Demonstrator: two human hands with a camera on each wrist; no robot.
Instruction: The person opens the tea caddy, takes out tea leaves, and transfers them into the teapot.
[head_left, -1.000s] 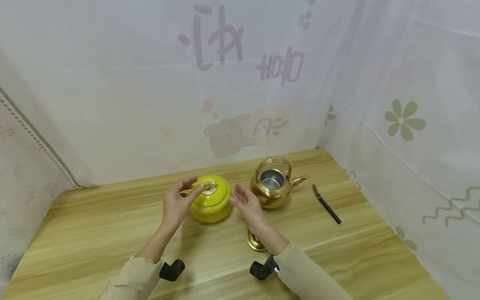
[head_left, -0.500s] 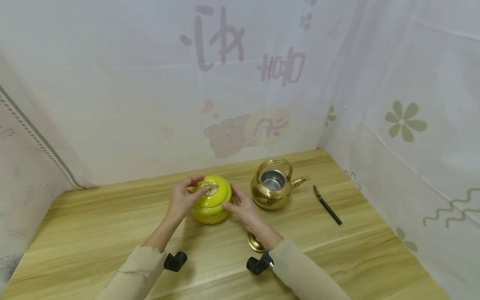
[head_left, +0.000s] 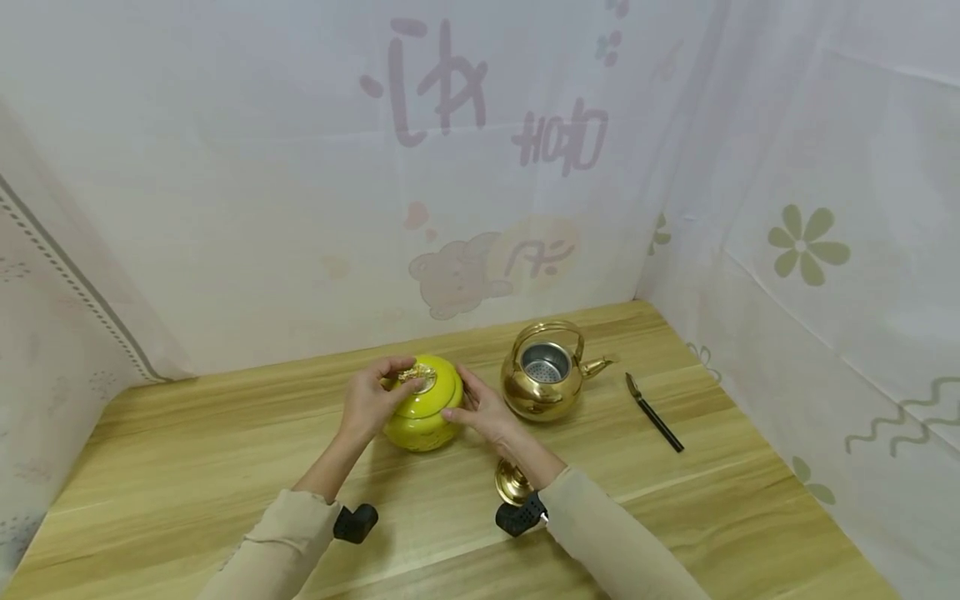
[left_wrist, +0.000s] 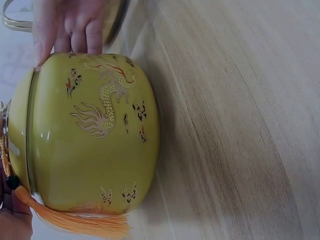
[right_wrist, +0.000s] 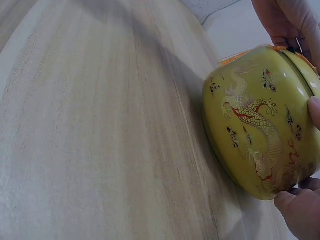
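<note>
A round yellow lidded jar (head_left: 422, 435) stands on the table in the head view. Gold dragons decorate its side, and an orange tassel (left_wrist: 75, 220) hangs from the top in the left wrist view. My left hand (head_left: 367, 400) is at the jar's lid (head_left: 444, 390), thumb and fingers pinching the ornate gold knob; the fingertips are partly hidden. On the jar's right side my right hand (head_left: 491, 417) grips the body, thumb in front and fingers behind. In the right wrist view, the right hand (right_wrist: 302, 210) touches the jar (right_wrist: 250, 130) near its lower side and rim.
Right of the jar stands a gold teapot (head_left: 538, 402), uncovered, with a perforated strainer (head_left: 546, 364) inside. Its likely lid, a small gold disc (head_left: 512, 482), lies by my right forearm. Farther right is a slim black-handled tool (head_left: 656, 417) with a pointed tip. Cloth walls (head_left: 262, 208) enclose the table.
My right hand has moved left from beside the jar and taken hold of its side. My left hand has come in to the right and closed on the lid's knob.
</note>
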